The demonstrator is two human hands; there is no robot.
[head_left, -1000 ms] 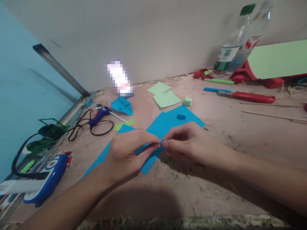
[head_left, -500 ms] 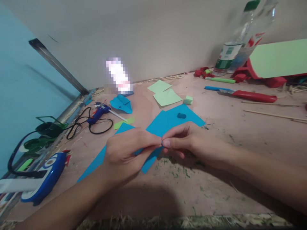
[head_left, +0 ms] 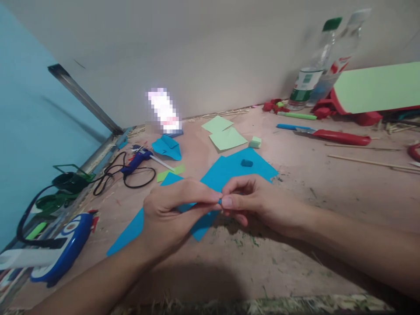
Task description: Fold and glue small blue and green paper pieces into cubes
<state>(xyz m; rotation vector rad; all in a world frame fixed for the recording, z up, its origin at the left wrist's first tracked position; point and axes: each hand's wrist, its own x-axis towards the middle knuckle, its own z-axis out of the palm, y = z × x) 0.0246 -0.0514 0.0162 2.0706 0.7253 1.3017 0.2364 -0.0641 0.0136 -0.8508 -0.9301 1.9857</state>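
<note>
Between the fingertips of both hands is a tiny blue paper piece (head_left: 219, 201), mostly covered by the fingers. My left hand (head_left: 179, 203) pinches it from the left, and my right hand (head_left: 247, 199) pinches it from the right, the two sets of fingertips nearly touching. Beneath the hands lie sheets of blue paper (head_left: 226, 168), partly hidden by them. On the farther sheet rests a small dark blue roll (head_left: 247, 163). A folded blue paper (head_left: 167, 147) lies farther back on the left.
A blue glue gun (head_left: 136, 161) with its looped cord is at left, near a blue and white device (head_left: 68, 245). Light green papers (head_left: 228, 139) lie at the back. Rightward are a red-handled knife (head_left: 341, 136), thin sticks (head_left: 370, 162) and bottles (head_left: 306, 81). A lit phone (head_left: 164, 111) leans against the wall.
The view has shifted slightly, so the scene sits a little lower. Both hands keep their pinch, and a bit more of the blue piece shows between the fingertips.
</note>
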